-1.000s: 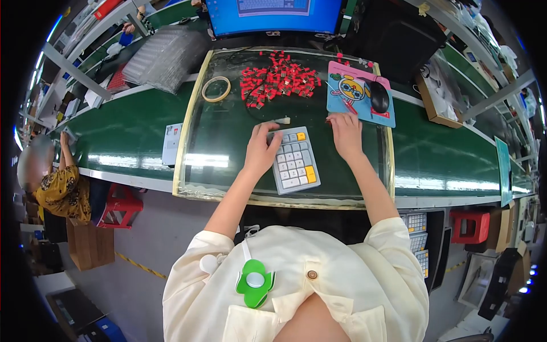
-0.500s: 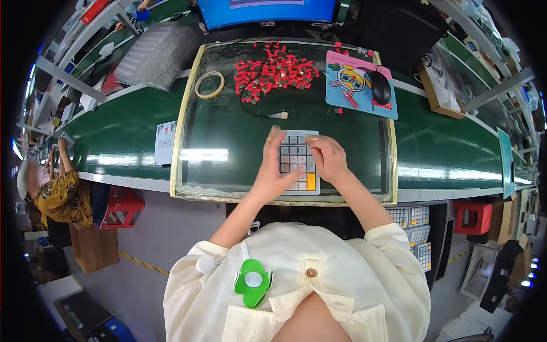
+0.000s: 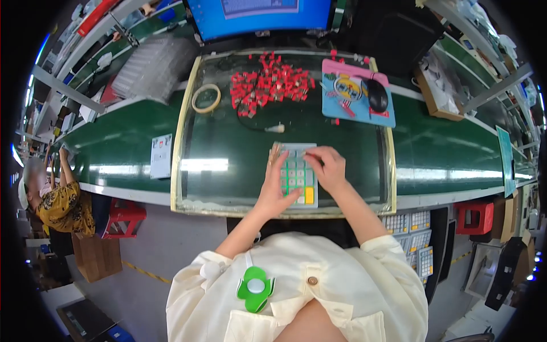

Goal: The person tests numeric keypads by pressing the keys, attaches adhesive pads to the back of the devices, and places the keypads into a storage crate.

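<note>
A light grey numeric keypad point(image 3: 309, 178) with white keys and a yellow key at its lower right lies flat on the green tabletop. Green light shows between its keys. My left hand point(image 3: 273, 189) grips the left side, fingers stretched along the edge and thumb over the lower keys. Over the upper right keys, my right hand point(image 3: 331, 168) is bent, its thumb and index finger close together. Whatever may lie between those fingertips is too small to make out. A cable end with a pale connector point(image 3: 276, 128) rests just beyond the keypad.
Beyond lie a pile of red-capped small plugs point(image 3: 268, 85), a tape roll point(image 3: 206, 98) and a monitor point(image 3: 259, 17). A black mouse point(image 3: 377, 95) sits on a mouse pad point(image 3: 364, 118) at right. More keypads point(image 3: 420, 219) are stacked below the table edge. A co-worker point(image 3: 65, 205) sits far left.
The keypad's green light has come on. My left thumb has slid toward the lower keys, and my right fingers have drawn closer together. The whole view has tilted up slightly.
</note>
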Demonstrator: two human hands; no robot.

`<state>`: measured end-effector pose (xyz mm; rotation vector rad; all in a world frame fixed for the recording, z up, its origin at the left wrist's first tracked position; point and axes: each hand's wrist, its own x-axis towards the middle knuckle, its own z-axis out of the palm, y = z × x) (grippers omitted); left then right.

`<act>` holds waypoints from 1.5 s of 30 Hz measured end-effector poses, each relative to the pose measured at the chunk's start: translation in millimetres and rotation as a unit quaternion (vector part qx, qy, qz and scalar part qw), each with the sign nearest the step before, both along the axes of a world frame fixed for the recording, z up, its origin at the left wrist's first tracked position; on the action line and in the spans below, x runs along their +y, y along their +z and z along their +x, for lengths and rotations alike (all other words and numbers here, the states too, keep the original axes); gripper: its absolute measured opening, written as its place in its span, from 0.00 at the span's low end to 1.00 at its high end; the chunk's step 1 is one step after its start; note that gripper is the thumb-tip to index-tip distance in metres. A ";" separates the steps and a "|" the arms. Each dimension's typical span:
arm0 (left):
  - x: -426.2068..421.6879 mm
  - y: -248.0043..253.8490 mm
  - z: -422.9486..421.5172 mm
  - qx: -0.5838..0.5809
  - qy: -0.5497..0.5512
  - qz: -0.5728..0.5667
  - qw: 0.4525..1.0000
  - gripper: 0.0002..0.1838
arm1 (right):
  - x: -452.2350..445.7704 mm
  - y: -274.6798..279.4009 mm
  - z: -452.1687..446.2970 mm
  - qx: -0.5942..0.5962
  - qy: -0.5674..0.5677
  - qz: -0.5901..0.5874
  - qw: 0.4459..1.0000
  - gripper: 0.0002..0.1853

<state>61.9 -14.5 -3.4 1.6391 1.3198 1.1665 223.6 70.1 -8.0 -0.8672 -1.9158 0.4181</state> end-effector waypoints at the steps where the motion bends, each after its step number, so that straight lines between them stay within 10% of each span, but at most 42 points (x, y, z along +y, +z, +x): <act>1: -1.4 -4.8 -1.4 0.005 -0.003 -0.001 1.000 0.46 | -0.9 -4.9 -0.1 0.016 -0.001 -0.001 1.000 0.09; 45: 2.4 -6.7 0.4 -0.007 0.019 0.043 0.999 0.47 | 7.0 0.5 -1.0 0.022 -0.004 0.010 1.000 0.12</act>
